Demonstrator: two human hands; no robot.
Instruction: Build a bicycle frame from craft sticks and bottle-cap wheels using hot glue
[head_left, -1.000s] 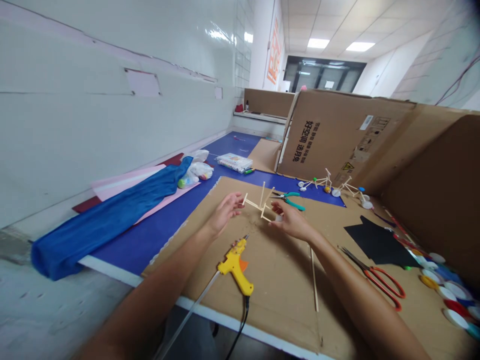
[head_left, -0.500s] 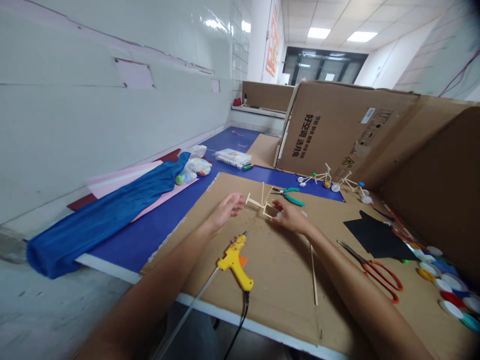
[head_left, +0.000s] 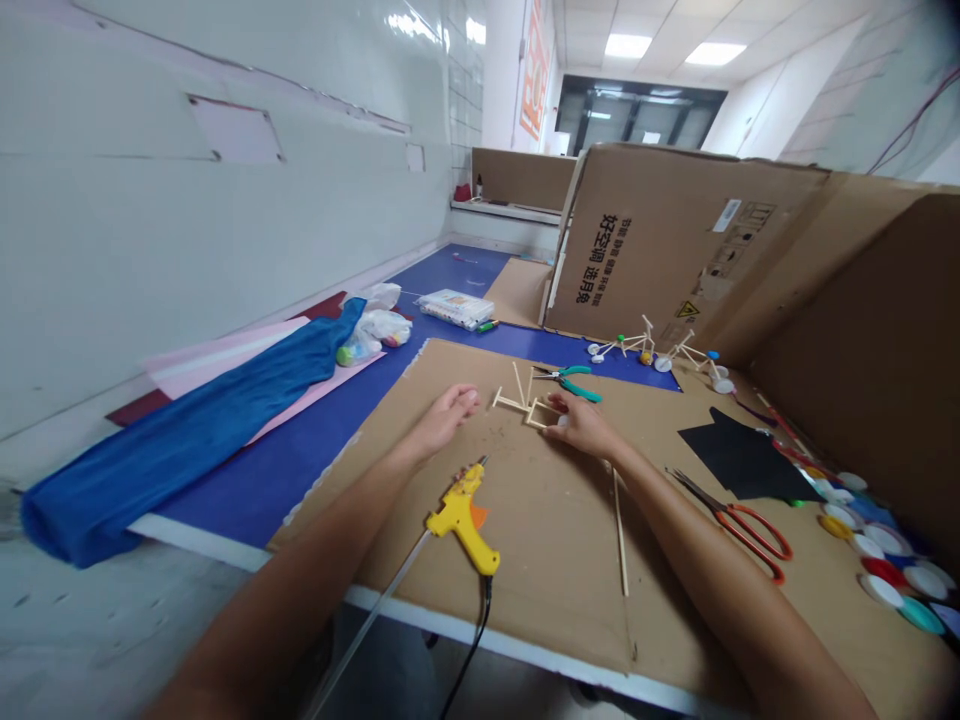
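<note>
A small frame of glued wooden sticks [head_left: 523,401] rests on the brown cardboard sheet [head_left: 540,540] in front of me. My right hand [head_left: 583,427] pinches its right end, fingers closed on a stick. My left hand [head_left: 444,417] lies just left of the frame with its fingers loosely curled and apart, holding nothing, a short gap from the sticks. A yellow glue gun [head_left: 460,513] lies on the cardboard below my left hand, its black cord running off the near edge.
Green-handled pliers [head_left: 571,381] lie behind the frame; a loose stick [head_left: 619,520], red scissors [head_left: 739,520], black paper [head_left: 739,460] and coloured bottle caps [head_left: 877,560] sit to the right. Two stick models [head_left: 660,350] stand by a big cardboard box [head_left: 675,250]. Blue cloth [head_left: 195,420] lies left.
The stick frame has come down from the air onto the cardboard. My left hand has let go of its left end and drawn slightly away; my right hand keeps hold.
</note>
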